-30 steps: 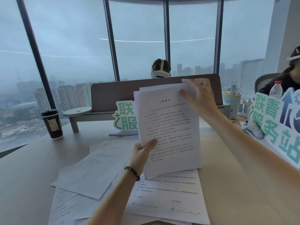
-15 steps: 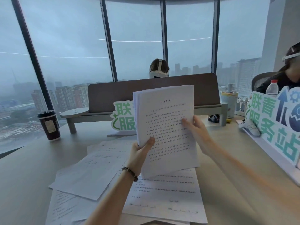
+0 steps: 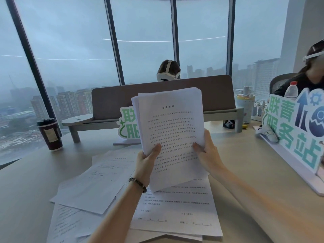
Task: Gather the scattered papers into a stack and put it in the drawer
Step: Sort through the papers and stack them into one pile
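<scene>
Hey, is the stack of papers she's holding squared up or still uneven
Uneven. The held stack, gripped by the left hand and right hand, shows sheet edges fanned at its top left corner.

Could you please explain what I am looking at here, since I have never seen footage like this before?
There is no machine: a person wears a camera on the head, so this single view looks forward and down at their own hands. The left hand, with a bead bracelet, and the right hand each grip a side of a stack of papers held upright above the desk. More loose sheets lie scattered beneath. A coffee cup stands at left, green signs at right. No drawer is visible.
</scene>
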`<state>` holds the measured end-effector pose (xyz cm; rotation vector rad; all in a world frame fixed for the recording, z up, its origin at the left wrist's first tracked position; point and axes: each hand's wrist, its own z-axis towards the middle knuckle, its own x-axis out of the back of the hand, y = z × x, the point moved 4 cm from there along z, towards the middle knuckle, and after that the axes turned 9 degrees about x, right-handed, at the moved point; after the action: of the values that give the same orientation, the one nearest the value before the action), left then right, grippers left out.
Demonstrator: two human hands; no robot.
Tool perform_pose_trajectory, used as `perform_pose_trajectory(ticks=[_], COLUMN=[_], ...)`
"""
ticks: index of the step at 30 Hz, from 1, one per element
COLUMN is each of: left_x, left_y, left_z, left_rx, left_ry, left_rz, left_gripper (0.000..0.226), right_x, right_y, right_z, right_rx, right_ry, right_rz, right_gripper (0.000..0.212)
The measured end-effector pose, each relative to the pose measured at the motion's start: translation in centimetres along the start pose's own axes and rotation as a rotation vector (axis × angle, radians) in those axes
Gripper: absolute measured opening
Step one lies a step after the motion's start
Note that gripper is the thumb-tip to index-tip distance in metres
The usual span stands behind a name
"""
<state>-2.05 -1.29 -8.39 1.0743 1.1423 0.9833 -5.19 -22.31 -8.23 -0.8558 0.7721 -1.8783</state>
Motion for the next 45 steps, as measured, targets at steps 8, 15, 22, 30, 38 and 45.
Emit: perform_pose_trajectory(ticks=[8, 15, 22, 30, 38, 45], left_x=[0.6, 1.2, 5.3, 8.6, 7.6, 8.9], left_y=[-0.2, 0.3, -0.9, -3.1, -3.6, -3.7], left_z=[0.2, 1.4, 4.3, 5.2, 5.4, 6.0], left_rx=[-0.048, -0.037, 0.220, 0.476, 0.489, 0.505], left_ry=[0.014, 0.071, 0.198, 0.230, 0.230, 0.222], left_rz=[0.109, 0.400, 0.509, 0.889, 0.891, 0.536], left_gripper=[0.012, 0.031, 0.028, 0.041, 0.043, 0.047], right_x=[-1.1, -0.7, 0.4, 1.0, 0.8, 1.5], right_y=[1.1, 0.5, 1.7, 2.5, 4.7, 5.1], right_z=[-0.8, -0.1, 0.2, -0.7, -0.7, -1.0], right_rx=[-0.090, -0.122, -0.253, -0.265, -0.644, -0.726], right_ry=[-0.029, -0.076, -0.256, -0.402, -0.131, 0.008], right_rz=[0.040, -0.024, -0.498, -0.848, -0.003, 0.116], right_gripper=[0.024, 0.039, 0.037, 0.040, 0.071, 0.049])
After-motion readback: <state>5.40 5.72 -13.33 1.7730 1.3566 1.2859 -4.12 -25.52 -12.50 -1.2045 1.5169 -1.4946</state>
